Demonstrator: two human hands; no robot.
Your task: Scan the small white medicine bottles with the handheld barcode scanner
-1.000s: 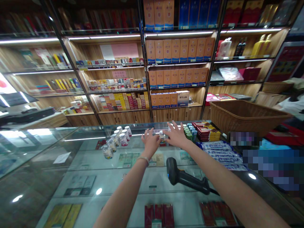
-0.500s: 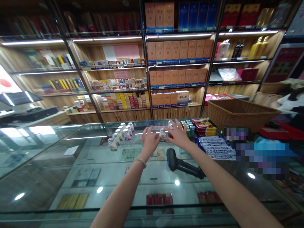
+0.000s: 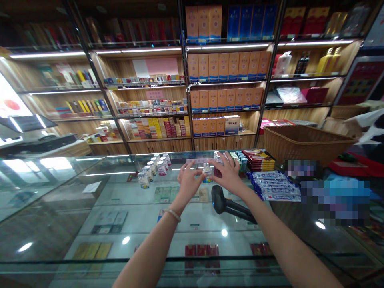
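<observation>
1. One small jar [image 3: 207, 172] stands upright on the glass counter [image 3: 132, 200], between the left hand [image 3: 189, 185] and the right hand [image 3: 230, 176]; with a hand at each side, it is probably being steadied or squared up.
2. More jars [image 3: 144, 180] stand close together in slanting lines on the left, an arrangement that seems meant to keep like items together and easy to see.
3. The barcode scanner [image 3: 220, 203] lies on the near side of the small jar, perhaps put down so that both hands are free. Blue-and-white packets [image 3: 273, 185] lie side by side on the right, near the red-and-yellow boxes [image 3: 259, 160], which are stacked, likely to save room.
4. The left hand is partly open, its fingers loosely curved and its thumb and forefinger at the jar's left side.
5. The right hand is wider, fingers spread forward, its thumb by the jar's right side. Whether either hand presses on the jar cannot be told.
</observation>
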